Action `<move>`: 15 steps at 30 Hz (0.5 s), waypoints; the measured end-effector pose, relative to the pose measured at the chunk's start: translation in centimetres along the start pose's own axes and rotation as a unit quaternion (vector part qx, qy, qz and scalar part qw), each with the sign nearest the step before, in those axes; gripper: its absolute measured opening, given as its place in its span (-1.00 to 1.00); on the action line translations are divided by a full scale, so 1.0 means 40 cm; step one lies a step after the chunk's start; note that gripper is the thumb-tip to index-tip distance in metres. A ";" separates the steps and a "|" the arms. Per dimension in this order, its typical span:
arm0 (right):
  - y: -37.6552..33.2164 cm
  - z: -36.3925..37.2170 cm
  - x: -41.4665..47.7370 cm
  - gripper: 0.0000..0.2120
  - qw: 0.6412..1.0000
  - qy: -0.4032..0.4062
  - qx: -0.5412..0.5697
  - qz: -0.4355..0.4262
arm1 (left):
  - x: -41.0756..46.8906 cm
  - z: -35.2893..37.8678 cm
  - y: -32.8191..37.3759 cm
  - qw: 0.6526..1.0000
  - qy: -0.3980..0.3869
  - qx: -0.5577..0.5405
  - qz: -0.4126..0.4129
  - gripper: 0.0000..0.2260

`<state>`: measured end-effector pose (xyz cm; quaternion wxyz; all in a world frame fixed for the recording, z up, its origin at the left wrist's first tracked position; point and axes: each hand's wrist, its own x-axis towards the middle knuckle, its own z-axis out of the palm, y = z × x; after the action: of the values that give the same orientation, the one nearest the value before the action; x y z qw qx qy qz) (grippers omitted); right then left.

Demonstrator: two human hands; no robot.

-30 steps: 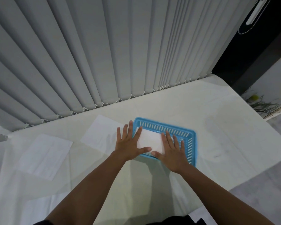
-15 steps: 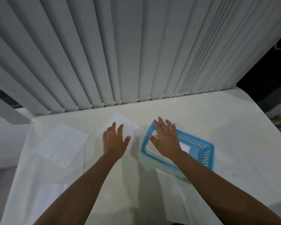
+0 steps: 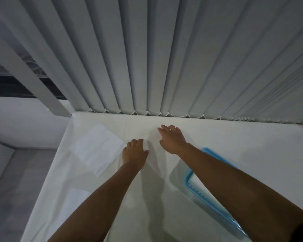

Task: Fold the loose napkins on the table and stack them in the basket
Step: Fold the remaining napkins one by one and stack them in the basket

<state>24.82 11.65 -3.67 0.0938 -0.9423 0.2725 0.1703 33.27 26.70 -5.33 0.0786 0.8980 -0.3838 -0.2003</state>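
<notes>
Grey vertical blinds (image 3: 164, 58) fill the upper half of the view, their lower ends hanging just above the far edge of the table (image 3: 243, 145), which is covered in a pale cloth. The blue basket (image 3: 196, 187) sits at the near right of the table, mostly hidden under the right forearm; only its left rim and slotted wall show, and what lies inside cannot be made out. A loose napkin (image 3: 98, 151) lies flat and unfolded on the left part of the table, just left of the left hand. Another napkin (image 3: 153, 151) lies between the two hands, hard to tell from the cloth. The right hand (image 3: 172, 139) reaches farthest, palm down with fingers spread, over that napkin's far part. The left hand (image 3: 134, 152) is palm down at its left edge, fingers curled loosely; whether either hand grips the napkin or only rests on it cannot be told.
</notes>
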 end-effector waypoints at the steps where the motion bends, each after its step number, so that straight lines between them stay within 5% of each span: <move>1: -0.003 0.001 0.014 -0.45 1.000 -0.010 -0.003 -0.005 | 0.008 -0.002 0.002 1.000 0.003 -0.006 -0.007 -0.55; 6: -0.011 0.004 0.057 -0.43 0.999 -0.032 0.015 -0.014 | 0.039 -0.006 -0.003 0.994 -0.025 -0.084 -0.070 -0.57; 10: 0.004 -0.010 0.083 -0.45 1.000 -0.029 0.000 -0.012 | 0.061 -0.004 -0.020 0.980 -0.049 -0.155 -0.111 -0.81; 15: 0.014 -0.029 0.088 -0.71 0.998 0.001 0.068 -0.017 | 0.050 -0.023 -0.030 0.983 -0.007 -0.164 -0.081 -0.94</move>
<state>27.63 9.19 -3.96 0.1602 -0.9386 0.2672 0.1485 35.70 26.09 -5.45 0.2060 0.8994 -0.2724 -0.2729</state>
